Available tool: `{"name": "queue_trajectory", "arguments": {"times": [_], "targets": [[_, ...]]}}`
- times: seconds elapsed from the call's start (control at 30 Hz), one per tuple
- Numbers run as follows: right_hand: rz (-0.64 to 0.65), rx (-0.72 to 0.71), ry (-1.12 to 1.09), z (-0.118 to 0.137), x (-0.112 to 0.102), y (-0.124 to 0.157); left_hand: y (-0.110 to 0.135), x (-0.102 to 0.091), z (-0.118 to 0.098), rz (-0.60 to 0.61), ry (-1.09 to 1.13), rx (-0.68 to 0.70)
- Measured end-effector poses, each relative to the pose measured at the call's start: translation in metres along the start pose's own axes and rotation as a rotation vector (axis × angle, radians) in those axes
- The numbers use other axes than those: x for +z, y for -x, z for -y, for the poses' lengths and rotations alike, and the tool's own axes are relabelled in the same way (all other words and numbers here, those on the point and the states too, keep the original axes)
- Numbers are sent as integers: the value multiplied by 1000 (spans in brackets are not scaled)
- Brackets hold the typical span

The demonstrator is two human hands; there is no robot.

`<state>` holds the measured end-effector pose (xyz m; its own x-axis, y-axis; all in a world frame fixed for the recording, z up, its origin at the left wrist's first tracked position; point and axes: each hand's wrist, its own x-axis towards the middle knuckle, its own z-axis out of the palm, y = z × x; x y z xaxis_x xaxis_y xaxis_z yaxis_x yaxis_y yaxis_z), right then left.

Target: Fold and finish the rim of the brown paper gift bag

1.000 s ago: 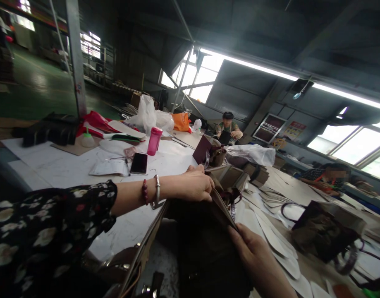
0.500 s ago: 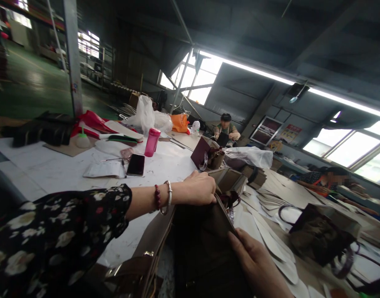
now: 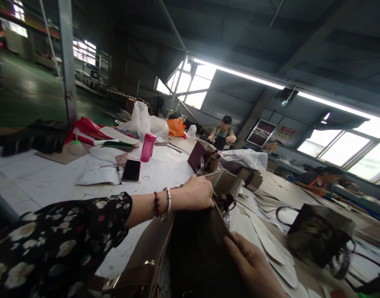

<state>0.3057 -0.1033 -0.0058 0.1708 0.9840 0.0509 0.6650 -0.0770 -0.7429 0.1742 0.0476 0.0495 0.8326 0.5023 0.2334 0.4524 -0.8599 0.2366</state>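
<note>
A brown handbag stands open in front of me, its dark inside facing up. My left hand, with a red bead bracelet and a silver bangle at the wrist, is closed over the bag's far rim. Lower down the same right-hand edge, my right hand grips the bag wall, thumb on the inner side and fingers outside. A strap with gold-coloured metal fittings shows on the bag's near left side. The bag's bottom is too dark to make out.
A phone, a notebook and a pink bottle lie or stand on the white table. Another handbag and flat pale pieces are at right. A co-worker sits beyond the table.
The view has shifted slightly, so the background sits a little further left. Both hands keep their places on the bag's edge.
</note>
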Motion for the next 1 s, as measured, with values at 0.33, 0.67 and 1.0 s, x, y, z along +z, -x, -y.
{"name": "queue_trajectory", "arguments": {"times": [0.33,0.67,1.0], "targets": [[123,22,36,19,-11,-23,-1,5,1,-38,-7,-5],[39,-44,118,21,-7,-57,-2,5,-4,-49,-36,22],[-27,-57,222,13,-11,-61,5,1,1,-39,-29,42]]}}
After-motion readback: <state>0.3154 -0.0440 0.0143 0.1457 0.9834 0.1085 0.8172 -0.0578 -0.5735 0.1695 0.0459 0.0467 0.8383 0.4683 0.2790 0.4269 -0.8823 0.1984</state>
